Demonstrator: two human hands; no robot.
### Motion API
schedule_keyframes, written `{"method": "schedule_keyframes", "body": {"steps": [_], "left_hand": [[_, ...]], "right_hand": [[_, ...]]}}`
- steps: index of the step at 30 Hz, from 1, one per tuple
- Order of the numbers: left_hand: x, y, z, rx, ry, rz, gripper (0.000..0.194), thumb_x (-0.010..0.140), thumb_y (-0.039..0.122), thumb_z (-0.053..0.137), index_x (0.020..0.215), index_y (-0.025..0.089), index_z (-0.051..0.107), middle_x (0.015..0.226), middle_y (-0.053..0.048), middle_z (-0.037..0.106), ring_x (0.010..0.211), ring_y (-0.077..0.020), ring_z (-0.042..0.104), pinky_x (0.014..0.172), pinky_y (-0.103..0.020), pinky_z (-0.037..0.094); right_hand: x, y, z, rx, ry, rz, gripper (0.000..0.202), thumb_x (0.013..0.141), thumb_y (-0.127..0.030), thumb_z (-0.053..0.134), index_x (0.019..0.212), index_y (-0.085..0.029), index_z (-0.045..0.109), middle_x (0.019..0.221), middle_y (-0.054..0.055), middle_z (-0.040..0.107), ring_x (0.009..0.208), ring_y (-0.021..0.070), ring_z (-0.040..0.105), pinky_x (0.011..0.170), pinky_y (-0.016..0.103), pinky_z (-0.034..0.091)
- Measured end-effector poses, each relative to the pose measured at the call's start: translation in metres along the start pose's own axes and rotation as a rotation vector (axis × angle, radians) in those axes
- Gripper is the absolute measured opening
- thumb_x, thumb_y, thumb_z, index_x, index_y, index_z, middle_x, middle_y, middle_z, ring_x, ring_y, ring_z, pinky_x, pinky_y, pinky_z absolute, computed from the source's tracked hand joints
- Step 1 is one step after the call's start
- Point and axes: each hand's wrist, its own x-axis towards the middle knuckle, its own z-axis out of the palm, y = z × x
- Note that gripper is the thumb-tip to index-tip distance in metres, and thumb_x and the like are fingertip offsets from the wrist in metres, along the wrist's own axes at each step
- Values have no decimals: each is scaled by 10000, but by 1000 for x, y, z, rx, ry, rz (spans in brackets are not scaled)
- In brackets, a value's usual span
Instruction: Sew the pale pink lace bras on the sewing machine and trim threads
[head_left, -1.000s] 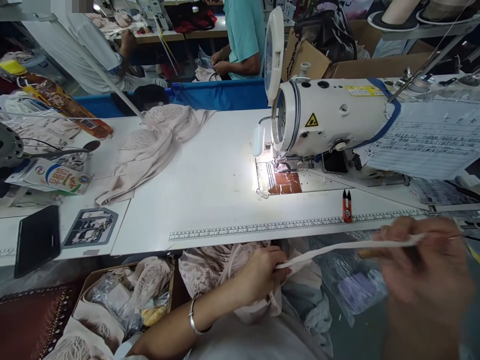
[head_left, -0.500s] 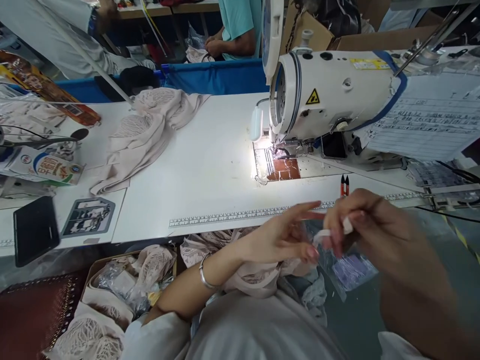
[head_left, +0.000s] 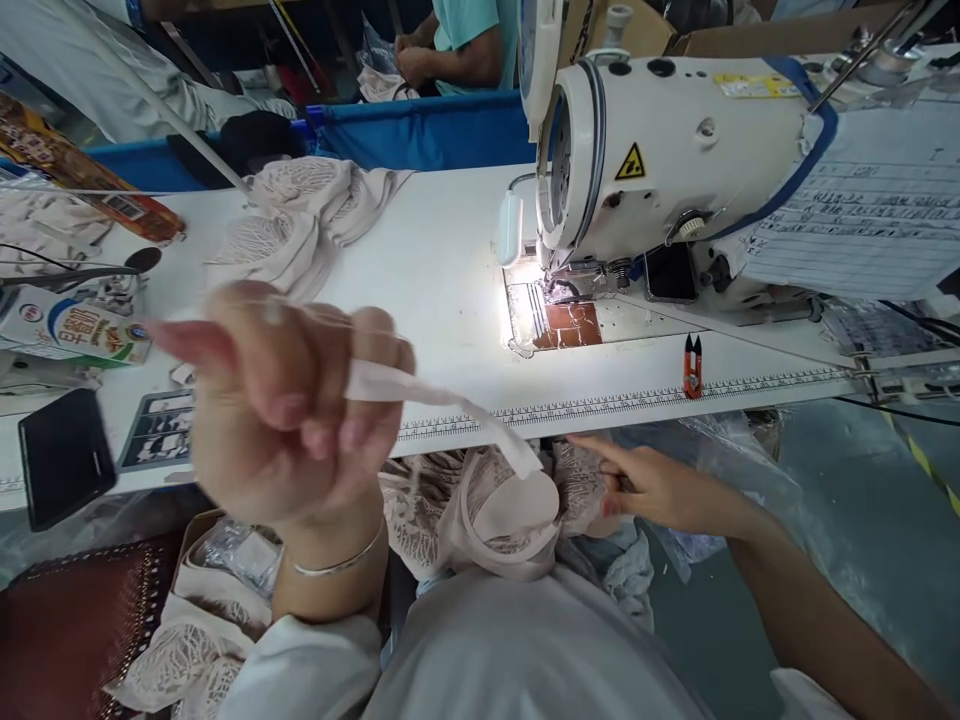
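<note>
My left hand (head_left: 300,410) is raised over the front left of the sewing table, its fingers curled round a narrow pale fabric strip (head_left: 439,395). The strip's loose end hangs down to the right, in front of the lap. My right hand (head_left: 645,485) is low by the table's front edge, index finger stretched out and the others partly bent. I see nothing held in it. Beside it, a beige lace bra (head_left: 517,510) lies across the lap; whether the fingertips touch it I cannot tell.
A sewing machine (head_left: 675,150) with its lamp lit stands at the right. Orange thread snips (head_left: 692,368) lie near a ruler tape (head_left: 772,382). More beige lace pieces (head_left: 300,210) are at the back left. A phone (head_left: 64,455) and a milk carton (head_left: 71,325) sit at the far left.
The hands were together at the right over the table's edge. My left hand has swung left and up with the strip; my right hand has dropped towards the lap.
</note>
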Motion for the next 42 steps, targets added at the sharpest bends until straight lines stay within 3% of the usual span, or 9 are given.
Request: {"method": "schedule_keyframes", "body": {"steps": [5,9,14,18,24,31,34,40,42], "left_hand": [[-20,-19,5,280,121,-69,394,1032,314,551,660,185,541,531,78,494,448,-45,481,484,-159,482],[-46,-40,18,378,49,-321,299,1046,230,506,782,169,632,664,16,577,574,-82,556,614,-259,513],[-52,-43,17,408,148,-221,324,1051,266,494,784,165,648,597,15,544,568,-106,554,632,-299,513],[-49,-45,14,395,171,-183,344,1044,286,512,761,158,659,600,-2,571,577,-116,589,610,-292,506],[-48,-60,22,265,125,-256,304,1029,355,536,820,168,652,687,-5,596,598,-101,589,599,-261,516],[-60,-98,76,81,-251,-973,399,832,499,749,732,168,549,745,-2,573,635,-102,516,606,-247,468],[-66,-89,53,78,-309,-979,438,941,553,578,721,175,560,650,7,544,597,-116,514,631,-271,483],[-113,-32,-48,68,-657,-1080,384,890,507,667,651,208,675,571,-54,630,513,-163,586,528,-262,500],[-137,-25,-70,479,-393,-1071,327,825,477,756,661,200,698,583,-34,639,496,-155,597,487,-232,489]], "right_hand": [[2,8,1,-81,160,49,447,992,-516,448,723,-221,652,580,-22,528,463,121,428,466,256,336],[-8,30,-8,-330,247,115,330,965,-407,483,752,-233,667,581,-4,569,462,148,470,456,267,323],[3,85,12,-449,384,182,114,771,-200,607,872,-197,660,929,112,708,758,244,666,585,304,456],[4,102,20,-450,466,185,117,826,-251,530,728,-214,583,833,75,638,652,213,613,578,323,451],[-31,45,-14,-364,576,47,261,915,-420,554,742,-236,623,722,17,536,579,161,491,525,291,414],[-19,-40,3,-304,717,-344,233,951,-394,624,778,-259,703,678,-4,537,542,126,456,495,274,372],[-16,-41,6,-211,665,-376,204,989,-406,566,986,-284,730,691,-9,554,555,131,487,507,273,392],[-27,-5,-9,-100,699,-197,445,998,-585,447,960,-246,732,710,26,589,553,152,527,498,293,444],[-27,5,-13,-74,687,-155,535,990,-648,389,975,-230,722,662,28,595,511,159,538,472,304,454]]}}
